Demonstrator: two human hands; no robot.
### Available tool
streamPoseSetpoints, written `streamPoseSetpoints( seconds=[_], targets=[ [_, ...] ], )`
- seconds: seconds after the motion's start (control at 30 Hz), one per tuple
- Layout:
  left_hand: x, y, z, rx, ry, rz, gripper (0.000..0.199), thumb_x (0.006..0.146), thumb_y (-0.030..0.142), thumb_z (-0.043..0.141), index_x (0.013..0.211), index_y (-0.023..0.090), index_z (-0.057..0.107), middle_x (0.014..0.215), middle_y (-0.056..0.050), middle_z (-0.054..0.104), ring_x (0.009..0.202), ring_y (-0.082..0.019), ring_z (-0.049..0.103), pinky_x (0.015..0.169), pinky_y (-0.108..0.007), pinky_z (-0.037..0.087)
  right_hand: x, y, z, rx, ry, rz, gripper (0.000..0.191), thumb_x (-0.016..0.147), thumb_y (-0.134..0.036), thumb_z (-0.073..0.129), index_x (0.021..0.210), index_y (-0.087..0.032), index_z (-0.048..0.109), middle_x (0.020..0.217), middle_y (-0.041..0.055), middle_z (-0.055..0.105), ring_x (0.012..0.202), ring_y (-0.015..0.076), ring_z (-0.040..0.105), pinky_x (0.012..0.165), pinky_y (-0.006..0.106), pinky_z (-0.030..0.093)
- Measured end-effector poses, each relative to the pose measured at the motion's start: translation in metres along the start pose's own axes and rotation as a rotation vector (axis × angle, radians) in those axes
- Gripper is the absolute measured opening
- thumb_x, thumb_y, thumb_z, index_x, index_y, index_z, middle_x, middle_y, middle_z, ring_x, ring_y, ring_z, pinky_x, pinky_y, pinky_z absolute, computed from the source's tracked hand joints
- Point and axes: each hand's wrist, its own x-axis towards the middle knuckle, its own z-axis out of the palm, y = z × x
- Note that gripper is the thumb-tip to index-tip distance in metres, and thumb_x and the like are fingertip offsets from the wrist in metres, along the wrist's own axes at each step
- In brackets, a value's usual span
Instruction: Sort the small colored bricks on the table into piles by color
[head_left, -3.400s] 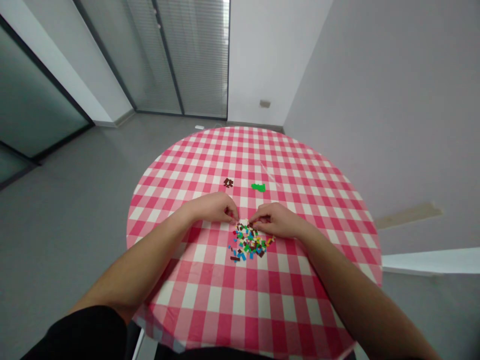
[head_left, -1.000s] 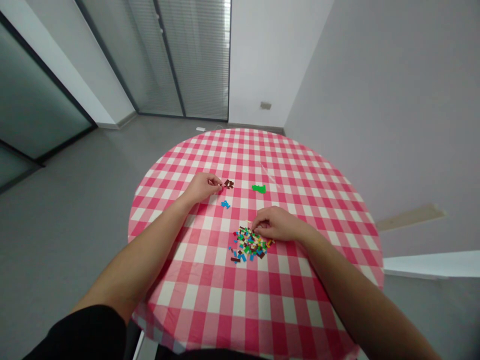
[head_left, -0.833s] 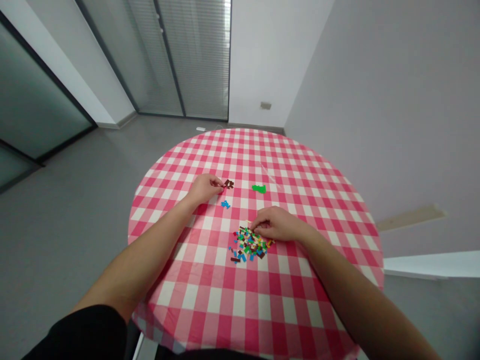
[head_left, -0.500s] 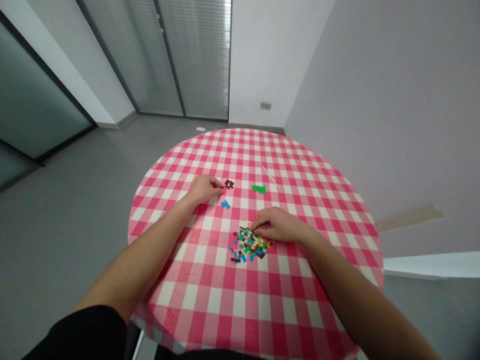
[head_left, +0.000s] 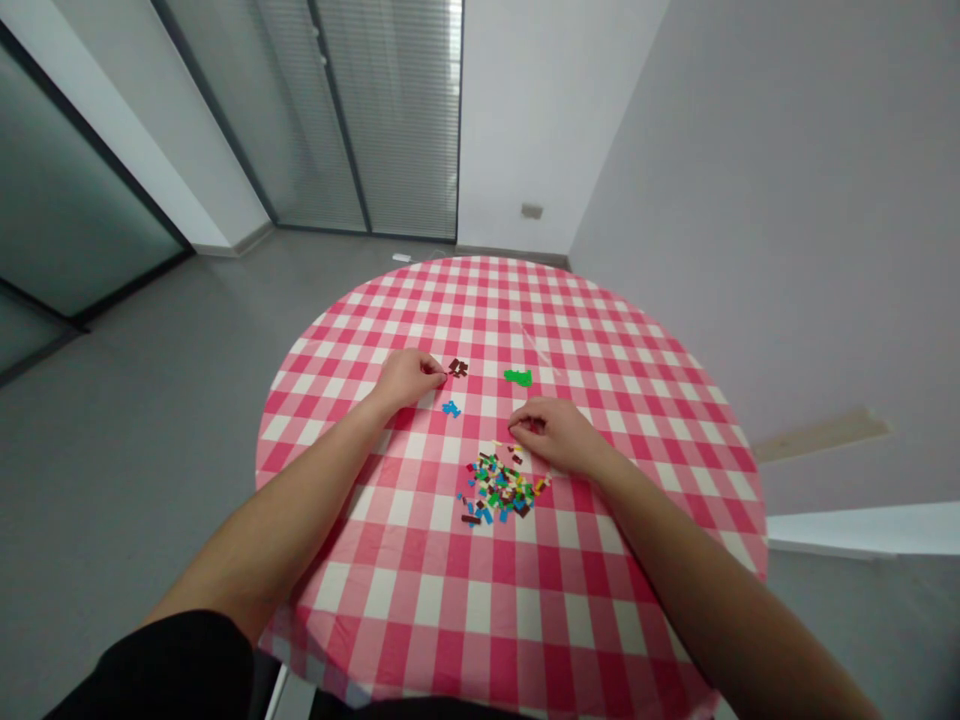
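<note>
A loose pile of small coloured plastic bricks lies on the red-and-white checked tablecloth. My right hand hovers just above the pile's far edge, its fingers curled together; whether they pinch a brick is hidden. My left hand rests farther left, its fingertips drawn together beside a small group of dark brown bricks. Just below those fingertips lies a little cluster of blue bricks. A group of green bricks sits to the right of the brown ones, between my hands' reach and touching neither.
The cloth covers a round table, and its edge curves around all the bricks. Beyond it lie a grey floor, a white wall and glass doors with blinds. A black sleeve shows at the lower left.
My right hand has lifted off the pile and moved forward, away from it. My left hand stays beside the brown bricks, and the bricks show no clear shift.
</note>
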Motion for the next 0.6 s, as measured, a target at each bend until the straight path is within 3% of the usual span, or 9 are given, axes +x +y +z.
streamPoseSetpoints(
  seconds=[0.17, 0.6],
  targets=[
    [0.0005, 0.0006, 0.0038, 0.040, 0.050, -0.008, 0.022, 0.074, 0.034, 0.061, 0.070, 0.017, 0.074, 0.065, -0.007, 0.067, 0.060, -0.016, 0.053, 0.058, -0.030, 0.029, 0.0047, 0.0045, 0.0030, -0.140, 0.093, 0.022, 0.018, 0.087, -0.020, 0.055, 0.091, -0.019, 0.072, 0.088, 0.0077, 0.071, 0.080, 0.0187, 0.062, 0.071, 0.030, 0.044],
    [0.0015, 0.0045, 0.0076, 0.171, 0.140, -0.042, 0.026, 0.076, 0.042, 0.063, 0.069, 0.019, 0.071, 0.070, -0.006, 0.070, 0.069, -0.020, 0.059, 0.059, -0.031, 0.030, 0.0022, 0.0063, 0.0040, -0.275, 0.027, -0.036, 0.016, 0.084, -0.017, 0.058, 0.082, -0.021, 0.073, 0.086, 0.0050, 0.073, 0.080, 0.0189, 0.064, 0.068, 0.029, 0.044]
  ],
)
